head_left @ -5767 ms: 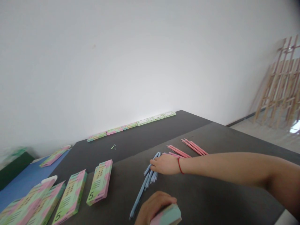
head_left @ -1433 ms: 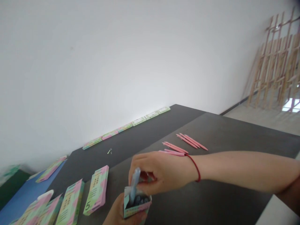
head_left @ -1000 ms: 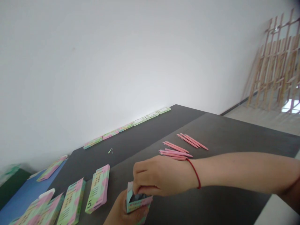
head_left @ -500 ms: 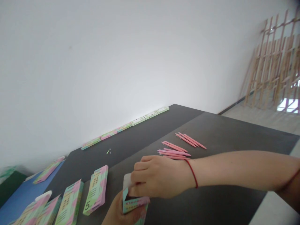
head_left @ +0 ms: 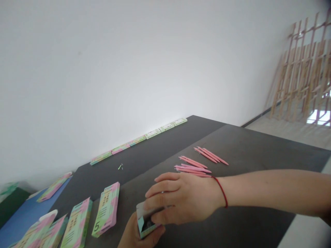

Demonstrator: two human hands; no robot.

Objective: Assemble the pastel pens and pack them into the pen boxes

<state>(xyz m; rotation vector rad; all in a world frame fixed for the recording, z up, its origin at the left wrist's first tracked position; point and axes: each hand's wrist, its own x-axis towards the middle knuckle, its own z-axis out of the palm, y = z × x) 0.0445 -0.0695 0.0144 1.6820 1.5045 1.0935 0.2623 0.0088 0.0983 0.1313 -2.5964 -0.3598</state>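
My left hand (head_left: 139, 234) is wrapped round a small pastel carton (head_left: 141, 224) at the bottom middle. The carton's top end gapes, showing a dark inside. Over that opening reaches my right hand (head_left: 178, 199), fingers stretched and slightly apart, the fingertips against the carton's pale flap and rim. I see nothing held in it. Just beyond the right hand lie pink pens (head_left: 192, 168) in a loose bunch. A few more pink pens (head_left: 210, 155) rest farther back. To the left, a green-and-pink carton (head_left: 106, 208) marked 5 lies on the dark table.
More pastel cartons (head_left: 77, 222) lie at the lower left. A row of cartons (head_left: 121, 148) runs along the wall edge of the table (head_left: 248, 148). Small green scraps (head_left: 120, 167) lie mid-table. A blue surface (head_left: 33, 213) is at left; wooden racks (head_left: 302, 69) stand at right.
My right hand has drawn up and slightly right, its fingers coming out of the carton's opening and spreading. The carton has tilted, showing more of its dark inside.
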